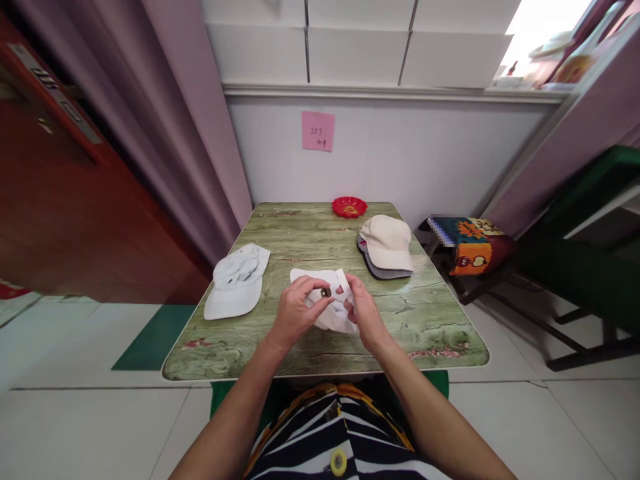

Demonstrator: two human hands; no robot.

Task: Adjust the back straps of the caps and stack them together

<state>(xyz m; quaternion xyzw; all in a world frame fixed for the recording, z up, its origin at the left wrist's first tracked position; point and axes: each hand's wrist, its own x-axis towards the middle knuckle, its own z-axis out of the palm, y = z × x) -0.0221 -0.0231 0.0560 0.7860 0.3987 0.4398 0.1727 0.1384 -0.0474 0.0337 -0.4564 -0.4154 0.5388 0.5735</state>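
A white cap [330,321] lies on the table in front of me, its brim pointing away. Between thumb and fingertips my left hand [296,308] pinches a small dark metal buckle [326,292] above the cap. The end of a white strap [343,280] stands up in my right hand [366,312], held between thumb and fingers. Strap and buckle are apart, with a short gap between them. Both hands partly cover the cap, so how the strap and buckle join it is hidden.
To the left rests a pale cap [237,303]. On the right, a cream cap [387,237] is stacked on a grey one [387,272]. A red scalloped dish [349,207] sits near the wall. Beyond the wood-patterned table [220,357] stand a cloth-covered stool [470,247] and a green chair [575,267].
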